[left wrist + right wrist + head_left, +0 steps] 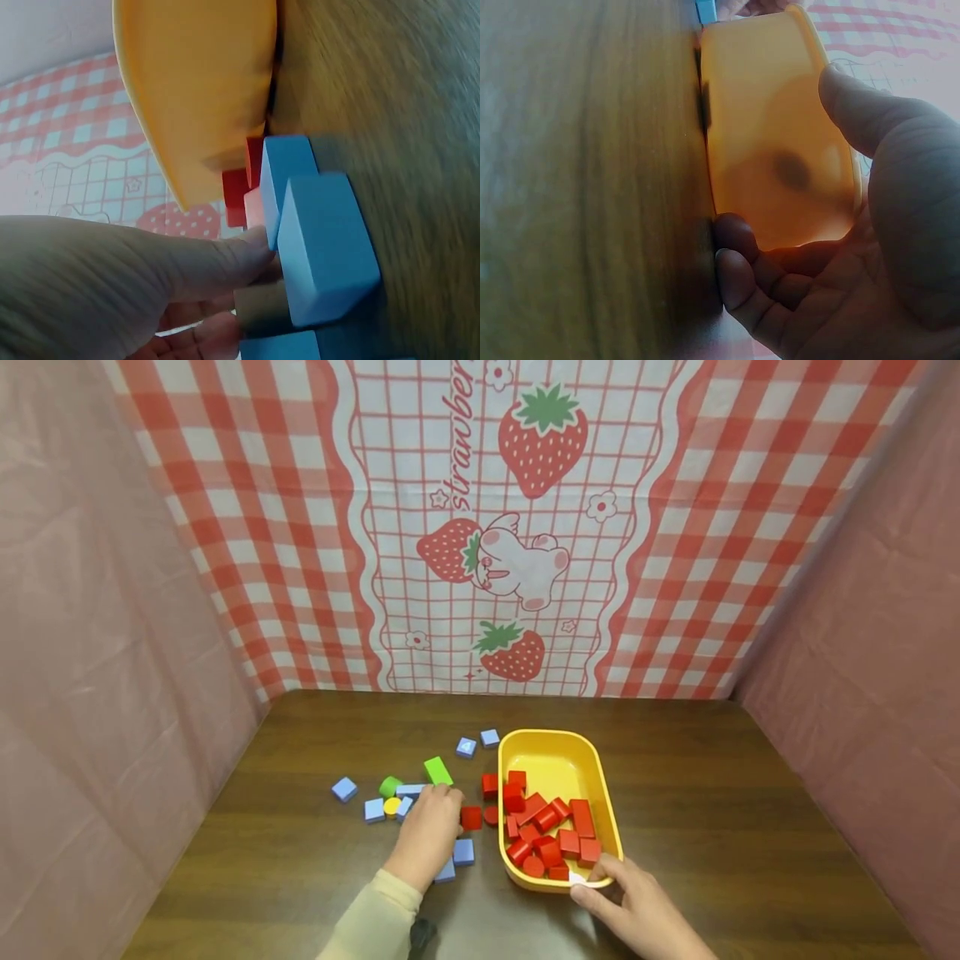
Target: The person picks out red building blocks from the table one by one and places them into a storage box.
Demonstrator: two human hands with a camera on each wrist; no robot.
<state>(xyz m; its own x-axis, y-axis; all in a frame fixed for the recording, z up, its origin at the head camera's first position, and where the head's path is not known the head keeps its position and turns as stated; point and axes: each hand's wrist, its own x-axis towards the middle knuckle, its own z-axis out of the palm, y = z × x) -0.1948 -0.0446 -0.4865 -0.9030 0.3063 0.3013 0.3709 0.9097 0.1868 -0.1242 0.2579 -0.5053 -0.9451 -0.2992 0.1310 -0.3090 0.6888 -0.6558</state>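
Observation:
Over the scattered blocks, my left hand (429, 827) reaches down beside a red block (471, 817). In the left wrist view its thumb lies against or just beside blue blocks (330, 247); the other fingertips are partly hidden, so a hold cannot be made out. My right hand (637, 906) grips the near right corner of a yellow plastic box (611, 802), thumb at the rim and fingers round the wall, as the right wrist view shows. Inside the box lies a pile of red blocks (547, 818). More red blocks (490, 786) sit just outside its left wall.
Left of the box lie blue blocks (345, 789), a bright green block (438, 772), a green curved block (390, 787) and a yellow round block (392, 808). Two blue tiles (467, 747) are near the box's far left corner. A checked strawberry cloth (495, 527) hangs behind the wooden table (712, 793).

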